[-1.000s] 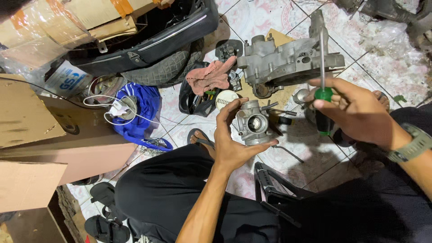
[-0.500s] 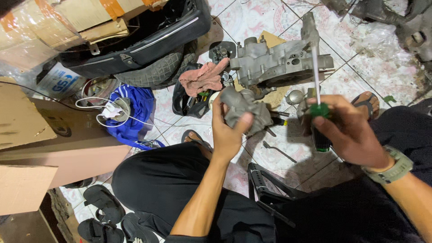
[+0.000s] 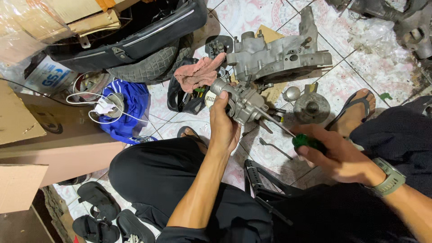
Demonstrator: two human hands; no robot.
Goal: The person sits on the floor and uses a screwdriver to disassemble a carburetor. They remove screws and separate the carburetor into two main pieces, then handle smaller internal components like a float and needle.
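My left hand [image 3: 223,127] grips a small grey metal carburettor [image 3: 241,103], held up over my lap and the tiled floor. My right hand [image 3: 338,155] is closed on a green-handled screwdriver [image 3: 307,141]; its steel shaft runs up-left and its tip meets the right side of the carburettor. A grey-green watch [image 3: 389,177] sits on my right wrist. Just beyond the carburettor lies a large grey engine casing [image 3: 281,56] on cardboard.
A pink rag [image 3: 199,72] lies over a black bag of tools. Round metal parts [image 3: 311,107], a tyre [image 3: 150,65], a black seat [image 3: 126,36], a blue cloth [image 3: 123,110] with white cable, cardboard boxes [image 3: 27,117] and black sandals [image 3: 101,216] ring me. My sandalled foot [image 3: 355,112] rests on the tiles.
The left hand turned the carburettor over and tilted it. The right hand swung the screwdriver from upright down to a slant, bringing its tip to the carburettor's side.
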